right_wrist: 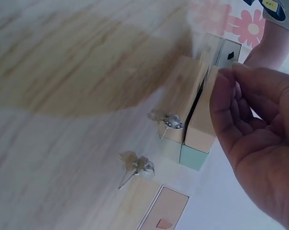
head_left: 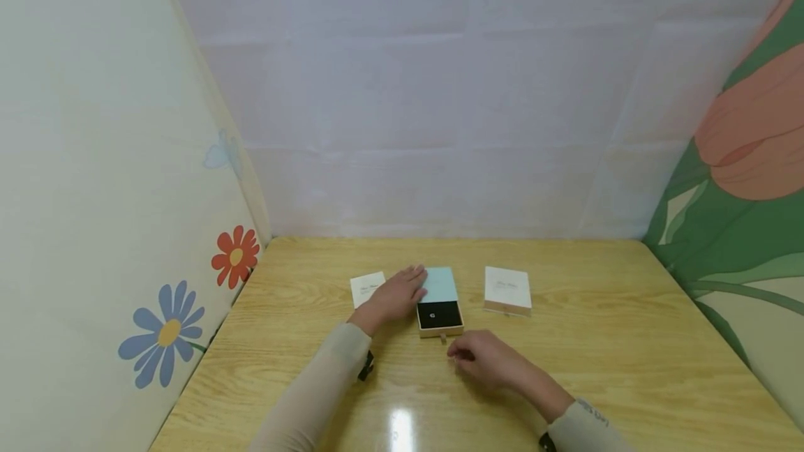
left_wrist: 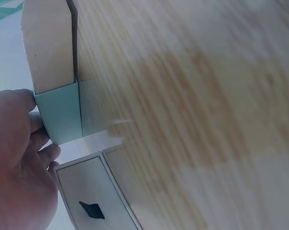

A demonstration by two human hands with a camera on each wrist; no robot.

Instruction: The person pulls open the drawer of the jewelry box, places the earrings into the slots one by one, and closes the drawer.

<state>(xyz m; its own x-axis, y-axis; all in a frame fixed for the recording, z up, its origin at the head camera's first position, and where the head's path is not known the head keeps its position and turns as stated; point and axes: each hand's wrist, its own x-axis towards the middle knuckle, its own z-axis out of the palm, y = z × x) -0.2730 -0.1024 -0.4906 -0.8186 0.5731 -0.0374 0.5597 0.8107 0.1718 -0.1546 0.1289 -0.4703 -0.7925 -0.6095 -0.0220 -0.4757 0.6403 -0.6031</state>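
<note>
My left hand holds a light blue jewelry box sleeve at its left side, thumb on it and fingers at its rear corner. Out of that sleeve extends a drawer with a black lining, where a small shiny piece lies. Just in front of the drawer, my right hand hovers with loosely curled fingers, close to the pull tab. Its thumb and index tips meet, and nothing shows between them. The right wrist view shows two jeweled earrings, one earring beside the drawer and another earring farther right.
A white box with a tan side stands right of the blue one. Another white box is on the left, partly behind my left hand. All rest on a wood-grain table with a pale cloth behind it.
</note>
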